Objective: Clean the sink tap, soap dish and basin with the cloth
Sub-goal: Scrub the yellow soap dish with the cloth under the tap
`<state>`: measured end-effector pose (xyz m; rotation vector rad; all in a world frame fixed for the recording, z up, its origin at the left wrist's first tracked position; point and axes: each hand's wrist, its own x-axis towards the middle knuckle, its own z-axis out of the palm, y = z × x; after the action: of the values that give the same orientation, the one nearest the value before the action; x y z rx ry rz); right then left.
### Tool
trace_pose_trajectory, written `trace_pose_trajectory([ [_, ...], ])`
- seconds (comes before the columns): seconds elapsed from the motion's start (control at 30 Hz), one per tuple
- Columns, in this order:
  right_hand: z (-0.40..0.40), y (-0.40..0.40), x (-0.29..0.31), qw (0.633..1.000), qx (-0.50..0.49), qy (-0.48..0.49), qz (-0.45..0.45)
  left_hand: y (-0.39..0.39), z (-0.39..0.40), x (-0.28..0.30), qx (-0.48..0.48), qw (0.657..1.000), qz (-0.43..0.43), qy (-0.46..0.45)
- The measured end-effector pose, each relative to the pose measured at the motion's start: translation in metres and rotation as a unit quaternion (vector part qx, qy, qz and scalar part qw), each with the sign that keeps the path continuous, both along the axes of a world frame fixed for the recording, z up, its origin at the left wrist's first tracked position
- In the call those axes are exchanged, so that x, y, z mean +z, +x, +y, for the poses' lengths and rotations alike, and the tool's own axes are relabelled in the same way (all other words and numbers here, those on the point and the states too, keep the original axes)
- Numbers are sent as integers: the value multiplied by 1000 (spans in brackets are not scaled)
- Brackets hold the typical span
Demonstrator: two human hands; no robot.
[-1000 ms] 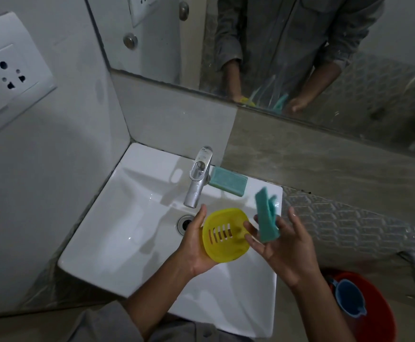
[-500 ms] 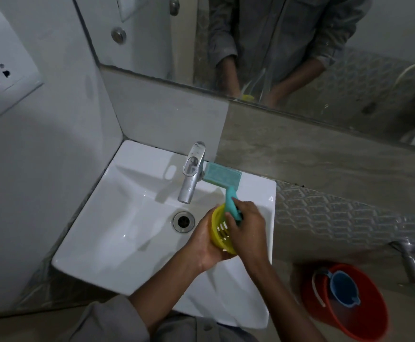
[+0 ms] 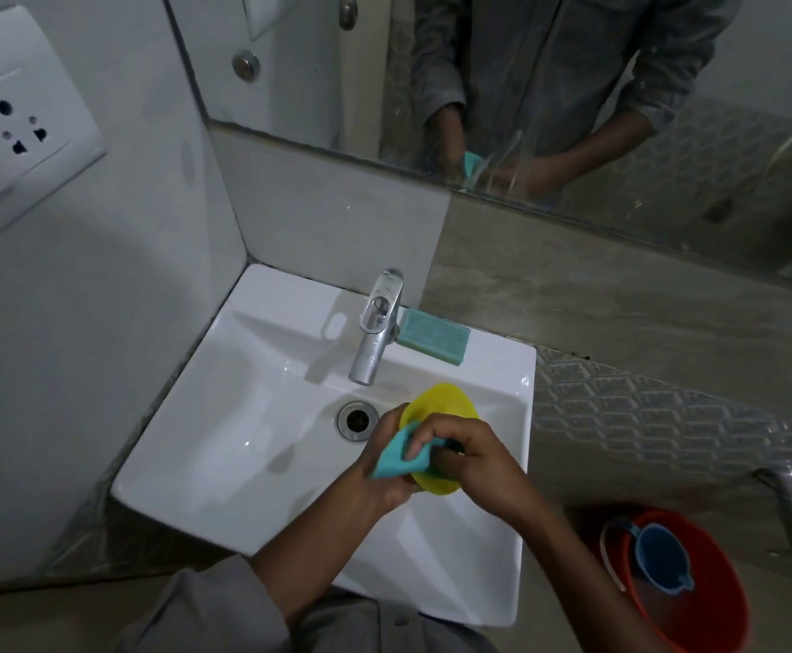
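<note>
Cloth rubs soap dish.

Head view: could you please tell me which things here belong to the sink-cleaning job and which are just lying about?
Job:
cloth, in right hand
soap dish, held by left hand
tap
basin

Lying about:
soap bar, on the basin's rim beside the tap
red bucket
blue mug, inside the bucket
wall socket
</note>
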<state>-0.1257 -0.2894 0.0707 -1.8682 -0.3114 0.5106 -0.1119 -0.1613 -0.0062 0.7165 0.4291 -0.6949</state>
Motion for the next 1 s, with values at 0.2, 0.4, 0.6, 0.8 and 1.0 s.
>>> trace_pose_trajectory([
  [0.2, -46, 17, 4, 970, -212, 120, 29, -2, 17, 5, -17, 995, 55, -83],
  [0.4, -19, 25, -8, 934, -305, 125, 139, -8, 45, -20, 40, 991, 118, -51],
  [0.6, 57, 81, 28, 960, -237, -142, -49, -8, 72, -28, 92, 988, 122, -14],
  [0.8, 99, 115, 42, 892, -249, -334, -179, -6, 78, -34, 93, 990, 106, -25],
  [1.0, 87, 118, 37, 884, -200, -357, -225, -2, 81, -36, 104, 990, 79, -59],
])
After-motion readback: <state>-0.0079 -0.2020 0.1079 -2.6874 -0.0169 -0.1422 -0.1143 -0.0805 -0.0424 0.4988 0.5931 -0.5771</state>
